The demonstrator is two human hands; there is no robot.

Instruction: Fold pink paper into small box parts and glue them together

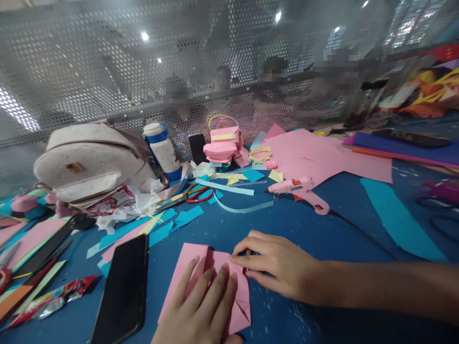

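Observation:
A folded sheet of pink paper [191, 255] lies on the blue table in front of me, with several creases at its lower right. My left hand [202, 301] rests flat on it, fingers stretched and slightly apart, pressing it down. At the paper's upper right edge, my right hand [278, 263] has its fingers bent and closed on the paper; the exact grip is partly hidden. A black phone [122, 289] lies left of the paper. Beyond my right hand is a pink hot glue gun [301, 191], its cable trailing to the right.
Red-handled scissors [201, 195] lie among blue and yellow paper scraps. Behind stand a white backpack [91, 160], a bottle [163, 150] and a pink paper bag [224, 145]. Large pink sheets [311, 153] lie at the back right. A perforated metal screen [107, 62] closes the far side.

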